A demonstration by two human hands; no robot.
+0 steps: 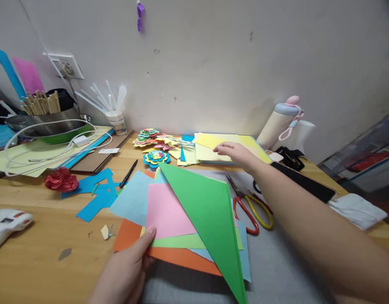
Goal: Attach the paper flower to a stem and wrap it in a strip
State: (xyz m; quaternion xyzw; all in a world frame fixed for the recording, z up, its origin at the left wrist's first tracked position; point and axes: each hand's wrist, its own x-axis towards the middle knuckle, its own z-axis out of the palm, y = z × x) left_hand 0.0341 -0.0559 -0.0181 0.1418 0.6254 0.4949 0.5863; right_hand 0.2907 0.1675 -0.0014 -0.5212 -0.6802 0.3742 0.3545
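My left hand (134, 259) grips the left edge of a loose stack of coloured paper (170, 211), thumb on top. Pink, orange, light blue and light green sheets show in it, with a green triangular piece (202, 207) lying across the top. My right hand (234, 153) reaches over a pile of yellow paper (210, 141) by the wall. Its fingers are stretched out with nothing seen in them; whether they touch the pile I cannot tell. Scissors (245, 200) with red and yellow handles lie under my right forearm, beside the stack.
Layered paper flowers (156, 158) and a black pen (129, 173) lie behind the stack. Blue paper scraps (101, 198), a red crumpled paper flower (61, 180) and a white glue gun (7, 223) are to the left. A bottle (275, 122) stands back right, near a dark flat device (303, 181).
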